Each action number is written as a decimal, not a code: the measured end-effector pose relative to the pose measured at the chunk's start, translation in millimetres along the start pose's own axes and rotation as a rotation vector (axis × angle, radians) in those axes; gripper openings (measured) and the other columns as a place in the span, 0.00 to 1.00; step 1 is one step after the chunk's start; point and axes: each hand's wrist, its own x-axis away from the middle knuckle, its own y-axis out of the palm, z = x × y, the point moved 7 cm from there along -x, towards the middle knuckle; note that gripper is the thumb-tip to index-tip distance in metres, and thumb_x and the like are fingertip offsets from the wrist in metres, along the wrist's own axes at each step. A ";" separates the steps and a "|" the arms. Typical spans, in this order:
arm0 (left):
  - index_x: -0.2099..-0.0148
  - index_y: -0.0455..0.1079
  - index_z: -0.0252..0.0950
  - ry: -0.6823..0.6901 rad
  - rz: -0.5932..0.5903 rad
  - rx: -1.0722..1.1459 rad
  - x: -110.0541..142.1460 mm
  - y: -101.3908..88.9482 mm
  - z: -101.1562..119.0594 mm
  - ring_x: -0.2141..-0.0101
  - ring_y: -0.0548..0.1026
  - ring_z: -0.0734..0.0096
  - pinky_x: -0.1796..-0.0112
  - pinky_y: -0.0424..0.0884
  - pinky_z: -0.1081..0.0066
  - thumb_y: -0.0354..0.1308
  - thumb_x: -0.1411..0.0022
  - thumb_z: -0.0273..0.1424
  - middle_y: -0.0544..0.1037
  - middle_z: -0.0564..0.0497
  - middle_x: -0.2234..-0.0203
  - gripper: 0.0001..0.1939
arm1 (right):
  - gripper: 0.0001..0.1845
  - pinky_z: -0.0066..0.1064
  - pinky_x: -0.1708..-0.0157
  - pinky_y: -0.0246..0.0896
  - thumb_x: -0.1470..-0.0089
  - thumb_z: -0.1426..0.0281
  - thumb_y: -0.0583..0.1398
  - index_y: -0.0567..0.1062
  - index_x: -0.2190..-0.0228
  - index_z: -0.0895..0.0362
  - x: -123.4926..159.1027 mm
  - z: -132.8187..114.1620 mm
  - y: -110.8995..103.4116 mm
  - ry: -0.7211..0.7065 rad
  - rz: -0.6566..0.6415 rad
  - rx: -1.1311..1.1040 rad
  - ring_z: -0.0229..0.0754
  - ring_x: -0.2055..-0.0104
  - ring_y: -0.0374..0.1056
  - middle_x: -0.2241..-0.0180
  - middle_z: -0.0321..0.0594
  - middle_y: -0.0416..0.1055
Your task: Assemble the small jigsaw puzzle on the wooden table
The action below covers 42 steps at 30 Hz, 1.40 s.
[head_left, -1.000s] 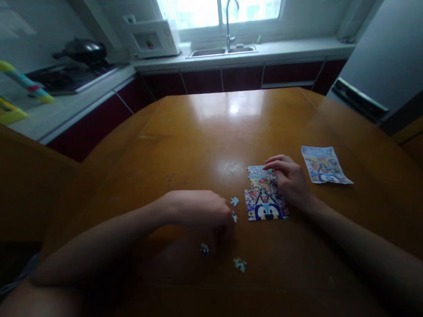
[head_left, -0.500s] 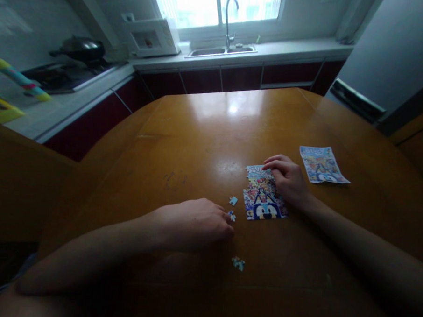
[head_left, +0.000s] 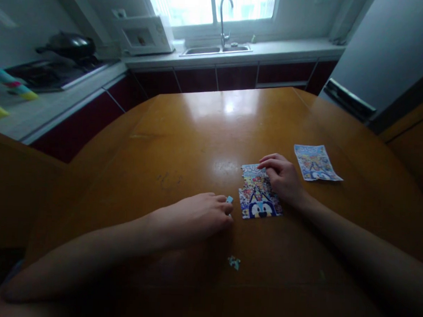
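A partly joined jigsaw puzzle (head_left: 261, 195) with a blue cartoon dog's face lies on the wooden table. My right hand (head_left: 282, 178) rests on its upper right part, fingers bent and pressed against it, hiding that corner. Left of the puzzle, my left hand (head_left: 209, 217) is closed palm-down, its fingertips over a loose puzzle piece that they mostly cover. A light blue puzzle piece (head_left: 230, 199) peeks out beside those fingers. Nearer to me lie a few small puzzle pieces (head_left: 234, 262), close together.
A creased picture sheet (head_left: 317, 163) with the same dog design lies right of the puzzle. Beyond the wooden table (head_left: 198, 130) are a counter with a sink (head_left: 216, 50), a microwave (head_left: 145, 35), and a wok (head_left: 71, 45) on the stove. A grey fridge stands at right.
My left hand has shifted slightly up, its fingers now covering most of the loose piece that showed beside them. My right hand stays on the puzzle. The whole view has shifted a little.
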 end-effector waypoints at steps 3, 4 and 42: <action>0.63 0.74 0.38 0.036 -0.033 0.037 1.9 -0.7 -2.9 0.61 0.74 0.66 0.60 0.65 0.67 0.63 0.37 0.25 0.78 0.51 0.65 0.03 | 0.15 0.47 0.54 0.65 0.47 0.78 0.55 0.79 0.73 0.52 -0.3 0.6 0.0 0.000 -0.006 0.000 0.48 0.55 0.70 0.63 0.42 0.74; 0.63 0.74 0.38 0.031 -0.033 0.042 2.5 -1.8 -4.0 0.61 0.74 0.65 0.61 0.65 0.67 0.63 0.37 0.25 0.78 0.51 0.65 0.03 | 0.15 0.47 0.54 0.65 0.47 0.79 0.55 0.79 0.73 0.52 -0.4 0.8 0.1 -0.001 -0.009 -0.001 0.48 0.55 0.70 0.63 0.42 0.74; 0.64 0.79 0.32 -0.410 0.604 0.998 -36.2 22.5 -117.2 0.73 0.78 0.74 0.71 0.73 0.75 0.66 0.42 0.32 0.83 0.47 0.72 0.07 | 0.14 0.44 0.53 0.65 0.47 0.79 0.55 0.79 0.72 0.54 -1.4 -2.0 0.1 -0.005 -0.010 0.020 0.47 0.56 0.70 0.63 0.42 0.74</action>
